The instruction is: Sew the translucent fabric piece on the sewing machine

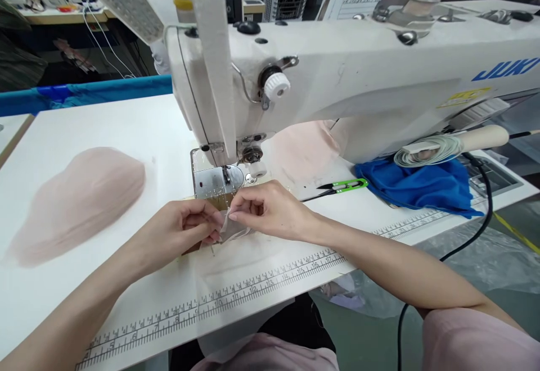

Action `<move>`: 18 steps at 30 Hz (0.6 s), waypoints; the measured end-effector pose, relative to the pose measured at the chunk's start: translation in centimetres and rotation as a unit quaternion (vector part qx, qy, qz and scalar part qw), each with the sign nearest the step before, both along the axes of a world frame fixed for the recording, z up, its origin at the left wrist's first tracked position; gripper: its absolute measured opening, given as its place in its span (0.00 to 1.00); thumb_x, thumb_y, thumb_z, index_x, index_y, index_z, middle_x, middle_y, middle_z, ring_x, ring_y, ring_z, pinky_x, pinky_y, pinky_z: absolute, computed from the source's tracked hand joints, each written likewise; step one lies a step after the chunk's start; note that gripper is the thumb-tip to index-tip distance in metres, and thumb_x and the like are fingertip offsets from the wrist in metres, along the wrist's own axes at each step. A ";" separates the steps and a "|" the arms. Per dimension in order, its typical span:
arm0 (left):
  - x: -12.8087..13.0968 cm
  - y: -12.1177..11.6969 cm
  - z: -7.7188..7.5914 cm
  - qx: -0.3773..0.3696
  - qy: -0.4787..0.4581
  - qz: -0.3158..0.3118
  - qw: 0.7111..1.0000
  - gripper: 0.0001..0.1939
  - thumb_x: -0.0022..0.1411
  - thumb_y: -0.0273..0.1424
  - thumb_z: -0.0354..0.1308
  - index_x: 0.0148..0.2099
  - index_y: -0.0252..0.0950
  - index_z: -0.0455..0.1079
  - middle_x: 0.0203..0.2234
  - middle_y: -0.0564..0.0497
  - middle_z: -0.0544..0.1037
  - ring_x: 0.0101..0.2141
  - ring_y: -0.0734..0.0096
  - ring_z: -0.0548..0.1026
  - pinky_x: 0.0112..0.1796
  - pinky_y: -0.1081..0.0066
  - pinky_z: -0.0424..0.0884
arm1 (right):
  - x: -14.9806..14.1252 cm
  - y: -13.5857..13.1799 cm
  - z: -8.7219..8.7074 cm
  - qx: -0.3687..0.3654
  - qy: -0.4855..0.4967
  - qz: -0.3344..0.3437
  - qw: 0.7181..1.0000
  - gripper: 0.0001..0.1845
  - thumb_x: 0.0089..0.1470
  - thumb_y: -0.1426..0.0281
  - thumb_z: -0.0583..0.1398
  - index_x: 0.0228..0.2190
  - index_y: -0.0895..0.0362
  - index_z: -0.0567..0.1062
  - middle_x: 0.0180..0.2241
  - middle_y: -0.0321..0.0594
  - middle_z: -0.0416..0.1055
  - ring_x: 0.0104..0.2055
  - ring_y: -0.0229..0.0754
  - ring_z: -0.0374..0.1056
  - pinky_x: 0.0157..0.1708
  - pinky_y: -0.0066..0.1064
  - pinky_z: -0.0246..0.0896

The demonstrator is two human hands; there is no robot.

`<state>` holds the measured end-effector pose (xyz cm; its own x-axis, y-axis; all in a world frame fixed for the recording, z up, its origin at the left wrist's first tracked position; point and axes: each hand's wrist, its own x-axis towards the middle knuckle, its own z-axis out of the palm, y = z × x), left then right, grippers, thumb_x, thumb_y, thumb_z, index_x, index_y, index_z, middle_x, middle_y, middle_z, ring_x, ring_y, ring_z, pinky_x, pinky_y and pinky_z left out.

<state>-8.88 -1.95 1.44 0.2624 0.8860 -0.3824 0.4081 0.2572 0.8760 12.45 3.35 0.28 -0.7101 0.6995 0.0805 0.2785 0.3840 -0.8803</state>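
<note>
My left hand (179,230) and my right hand (270,208) meet just in front of the needle plate (217,180) of a white sewing machine (358,78). Both pinch a small piece of sheer pale pink fabric (231,229) between fingertips, holding it on the white table (105,129). The fabric trails toward me over the table's front edge. The presser foot and needle (226,173) stand just beyond my fingers.
A pile of sheer pink fabric (78,199) lies at the left. Green thread snips (343,186) rest right of my hands, beside a blue cloth (422,185). More pink fabric (301,149) sits behind the machine. A printed ruler (236,291) runs along the front edge. A black cable (481,213) hangs at the right.
</note>
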 end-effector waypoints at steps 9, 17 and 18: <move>0.5 -0.4 -0.3 0.011 -0.011 0.009 1.000 0.14 0.59 0.45 0.62 0.37 0.40 0.78 0.22 0.53 0.77 0.21 0.73 0.75 0.25 0.72 0.76 | 0.0 -0.1 0.1 0.004 0.005 0.007 1.000 0.04 0.56 0.72 0.63 0.29 0.59 0.78 0.24 0.32 0.74 0.25 0.30 0.68 0.26 0.23 0.62; 1.2 -0.9 -0.2 0.152 0.126 0.051 0.979 0.12 0.60 0.43 0.59 0.37 0.42 0.79 0.25 0.53 0.81 0.24 0.70 0.77 0.26 0.72 0.73 | 0.1 0.1 0.0 0.002 0.001 -0.007 1.000 0.01 0.56 0.74 0.62 0.33 0.57 0.74 0.20 0.26 0.66 0.23 0.29 0.63 0.28 0.24 0.60; 1.3 -1.0 -0.1 0.173 0.141 0.057 0.973 0.11 0.60 0.42 0.59 0.37 0.43 0.79 0.26 0.53 0.81 0.24 0.71 0.77 0.26 0.72 0.72 | 0.1 0.1 0.1 0.002 -0.001 -0.010 1.000 0.02 0.56 0.74 0.62 0.34 0.57 0.74 0.19 0.25 0.64 0.23 0.29 0.63 0.29 0.24 0.60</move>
<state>-7.58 -2.95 1.36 0.0830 0.9916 -0.0988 0.6305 0.0246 0.7758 12.59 3.42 0.40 -0.6969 0.7125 0.0818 0.2884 0.3828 -0.8777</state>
